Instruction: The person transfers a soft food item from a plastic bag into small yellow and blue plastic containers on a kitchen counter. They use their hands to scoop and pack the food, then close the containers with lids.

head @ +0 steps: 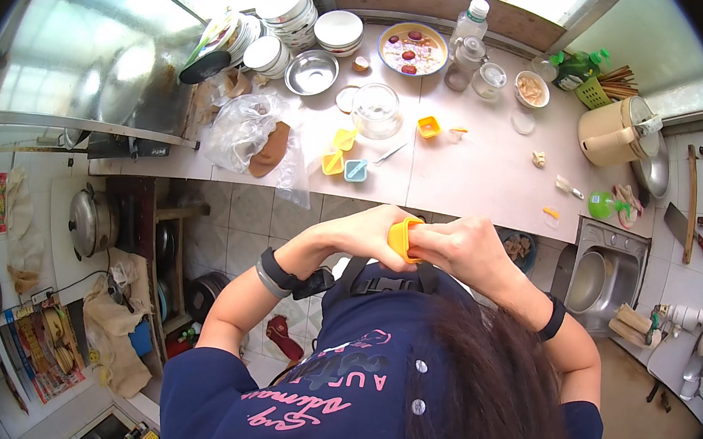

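Close to my chest, my left hand [371, 231] grips a small yellow plastic cup [402, 239]. My right hand [468, 249] has its fingertips at the cup's opening; whether they pinch anything inside is hidden. On the counter ahead stand an orange-yellow square cup [429, 127], two yellow lidded cups [333, 163] and a blue one [356, 170]. A thin pale tool [391, 152] lies beside them. Behind these is a clear glass bowl [377, 110]. A small clear piece with an orange part [458, 134] rests right of the orange-yellow cup.
Stacked bowls [338, 30], a steel bowl [311, 72] and a plastic bag [247, 133] occupy the left. Along the back are a bowl of soaking food [413, 49], glass jars [489, 80] and a beige appliance [615, 132]. A steel sink [623, 263] is at right, with knives [682, 226] beyond.
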The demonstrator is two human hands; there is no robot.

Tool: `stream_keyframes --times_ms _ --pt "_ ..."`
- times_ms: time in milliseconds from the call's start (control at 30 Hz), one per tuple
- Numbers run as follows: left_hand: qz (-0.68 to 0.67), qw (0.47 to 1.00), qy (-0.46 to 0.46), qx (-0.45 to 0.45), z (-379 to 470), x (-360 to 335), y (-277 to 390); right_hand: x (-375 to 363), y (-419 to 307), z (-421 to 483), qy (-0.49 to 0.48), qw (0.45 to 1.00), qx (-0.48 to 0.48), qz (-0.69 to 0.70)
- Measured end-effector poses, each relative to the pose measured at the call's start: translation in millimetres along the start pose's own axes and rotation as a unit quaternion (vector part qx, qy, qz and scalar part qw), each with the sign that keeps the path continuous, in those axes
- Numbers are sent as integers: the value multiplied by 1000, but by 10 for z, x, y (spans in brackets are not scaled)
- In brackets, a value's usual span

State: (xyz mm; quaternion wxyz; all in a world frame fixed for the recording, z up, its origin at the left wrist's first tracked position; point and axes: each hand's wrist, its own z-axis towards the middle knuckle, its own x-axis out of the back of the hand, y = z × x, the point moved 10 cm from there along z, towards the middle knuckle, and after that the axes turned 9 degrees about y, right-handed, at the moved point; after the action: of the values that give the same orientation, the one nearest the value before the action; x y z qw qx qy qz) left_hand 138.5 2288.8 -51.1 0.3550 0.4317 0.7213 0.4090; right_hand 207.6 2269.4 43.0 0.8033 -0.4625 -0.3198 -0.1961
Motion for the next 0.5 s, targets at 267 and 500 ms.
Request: stream_keyframes --times_ms 267,500 --pt "111 993 7 -30 -72 182 23 124 -88 16 -39 999 1 30" --pt "167 952 229 -117 -56 427 376 308 470 -114 113 901 -339 246"
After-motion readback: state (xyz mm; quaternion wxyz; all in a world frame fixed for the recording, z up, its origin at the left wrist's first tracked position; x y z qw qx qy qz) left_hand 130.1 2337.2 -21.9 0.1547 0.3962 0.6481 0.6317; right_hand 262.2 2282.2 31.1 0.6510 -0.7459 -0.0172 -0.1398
